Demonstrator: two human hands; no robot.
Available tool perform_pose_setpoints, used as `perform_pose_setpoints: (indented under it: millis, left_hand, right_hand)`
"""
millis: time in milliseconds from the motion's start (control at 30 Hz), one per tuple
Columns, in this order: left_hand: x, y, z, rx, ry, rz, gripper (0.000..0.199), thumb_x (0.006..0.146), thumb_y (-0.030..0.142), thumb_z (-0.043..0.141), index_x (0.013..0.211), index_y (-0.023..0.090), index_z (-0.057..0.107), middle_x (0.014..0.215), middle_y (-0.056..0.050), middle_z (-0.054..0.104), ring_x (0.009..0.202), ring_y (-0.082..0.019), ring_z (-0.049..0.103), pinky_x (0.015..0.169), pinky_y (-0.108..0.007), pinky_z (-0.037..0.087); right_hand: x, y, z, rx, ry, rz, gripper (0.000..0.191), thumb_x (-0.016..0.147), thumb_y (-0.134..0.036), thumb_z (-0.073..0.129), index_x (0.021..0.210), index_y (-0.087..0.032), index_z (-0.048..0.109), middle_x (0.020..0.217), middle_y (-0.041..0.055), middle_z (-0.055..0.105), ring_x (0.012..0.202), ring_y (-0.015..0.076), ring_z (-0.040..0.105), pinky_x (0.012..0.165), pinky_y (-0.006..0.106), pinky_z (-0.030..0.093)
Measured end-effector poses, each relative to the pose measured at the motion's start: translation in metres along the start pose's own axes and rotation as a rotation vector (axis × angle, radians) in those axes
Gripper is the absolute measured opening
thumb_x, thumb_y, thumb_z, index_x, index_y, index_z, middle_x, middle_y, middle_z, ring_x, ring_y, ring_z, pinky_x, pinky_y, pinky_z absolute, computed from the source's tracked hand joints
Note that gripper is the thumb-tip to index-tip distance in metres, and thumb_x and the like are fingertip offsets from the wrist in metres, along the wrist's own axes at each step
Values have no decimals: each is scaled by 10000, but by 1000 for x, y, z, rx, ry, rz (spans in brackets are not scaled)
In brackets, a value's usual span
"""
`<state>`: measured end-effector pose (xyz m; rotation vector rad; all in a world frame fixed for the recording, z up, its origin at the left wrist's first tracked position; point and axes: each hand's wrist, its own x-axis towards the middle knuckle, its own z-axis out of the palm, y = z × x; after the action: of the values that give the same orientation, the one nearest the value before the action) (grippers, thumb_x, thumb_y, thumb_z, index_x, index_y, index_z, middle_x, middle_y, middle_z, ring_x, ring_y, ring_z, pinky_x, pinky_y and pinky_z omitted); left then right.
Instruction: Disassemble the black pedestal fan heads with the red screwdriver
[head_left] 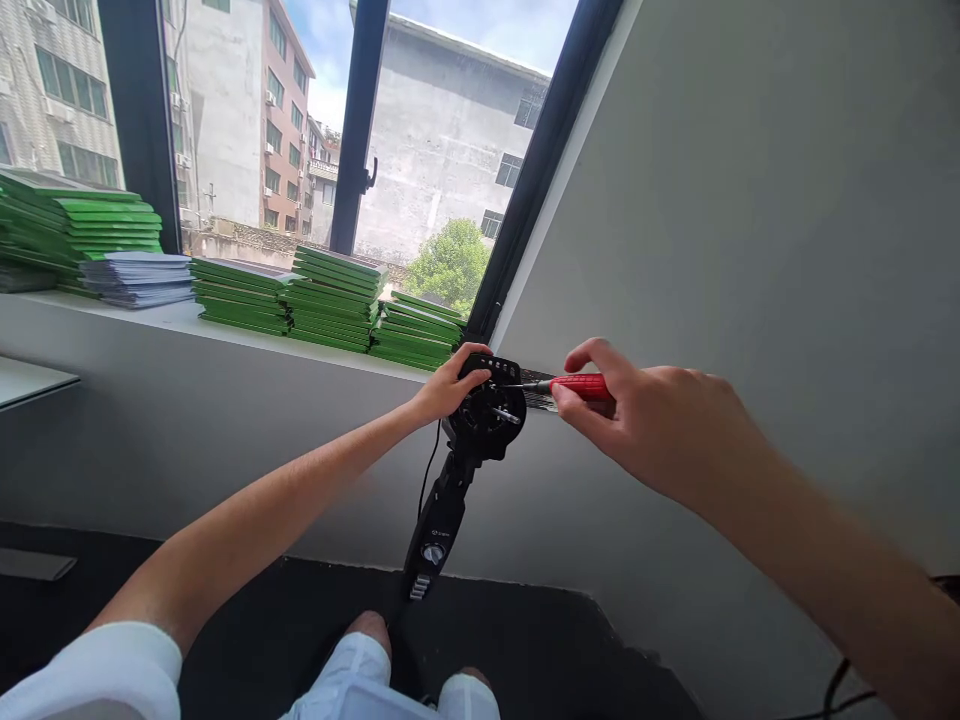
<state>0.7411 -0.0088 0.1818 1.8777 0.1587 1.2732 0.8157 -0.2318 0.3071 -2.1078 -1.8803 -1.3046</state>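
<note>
A black round motor head [487,425] tops a black stand [442,520] that carries a silver knob and several buttons low down. My left hand [450,385] grips the upper left edge of the head, thumb across its front. In my right hand [611,395] is a screwdriver [581,387] with a red handle, held between thumb and fingers. Its shaft points left, and the tip reaches the upper part of the head, near my left thumb. A metal shaft sticks out from the middle of the head.
Stacks of green-edged books [334,300] and a white paper stack [139,278] line the white windowsill [172,320]. A window frame [360,130] rises behind them. A grey wall [750,200] stands to the right. A thin black cable [429,470] hangs beside the stand. My knees show below.
</note>
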Motion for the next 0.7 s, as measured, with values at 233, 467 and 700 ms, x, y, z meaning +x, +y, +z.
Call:
perform_pose_setpoints:
  millis: [233,467,700]
  left_hand:
    - [3,2,-4,9,-50,30,275,917,303,557,1185,242,578,1088,-2,684,1072,-200,631,1016,-334,488]
    - [6,0,-6,24,-89,46,279,918,315,534,1185,240,555,1052,-9,667,1039,-202,617,1002,-344,476]
    - [2,1,-5,11,-72,27,269,927,312,528,1187,247,547,1046,0,653,1031,-194,602,987,-321,459]
  right_hand:
    - [3,-3,-5,-66,-63,56,455,987,-583,339,893,-205,574,526,15,566,442,145,449,501,264,231]
    - [4,-6,-7,-120,14,38,525,1002,-602,283,849,-193,575,486,15,523,396,119,358,481,274,195]
    - [4,-7,-16,2,-137,49,379,976,-510,375,1024,-197,583,595,21,635,460,145,482,505,271,269]
